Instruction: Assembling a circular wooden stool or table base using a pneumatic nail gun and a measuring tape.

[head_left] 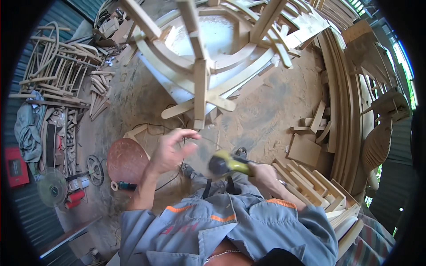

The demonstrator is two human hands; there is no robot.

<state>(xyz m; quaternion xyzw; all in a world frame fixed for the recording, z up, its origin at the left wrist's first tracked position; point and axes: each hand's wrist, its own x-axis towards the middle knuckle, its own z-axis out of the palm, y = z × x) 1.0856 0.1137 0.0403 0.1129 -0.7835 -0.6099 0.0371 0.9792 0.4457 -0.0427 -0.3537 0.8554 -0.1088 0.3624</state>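
My right hand point(266, 178) grips a yellow-green power tool point(239, 166) with a rounded dark head, held in front of my body. The tool is smeared by motion, so I cannot tell its exact kind. My left hand point(171, 150) is raised with its fingers apart and nothing in it. Just beyond it is the end of an upright leg point(200, 93) of a pale wooden frame point(230, 62). Curved rails and crossing slats join the frame's legs, and it rests on a white-topped surface point(166, 80).
A round reddish-brown stool point(126, 162) stands at my left, with a teal tool point(126, 186) by its edge. A fan point(53, 188) is farther left. Wooden parts point(310, 186) are stacked at my right, long boards point(339, 111) beyond. A dark cord point(171, 181) crosses the dusty floor.
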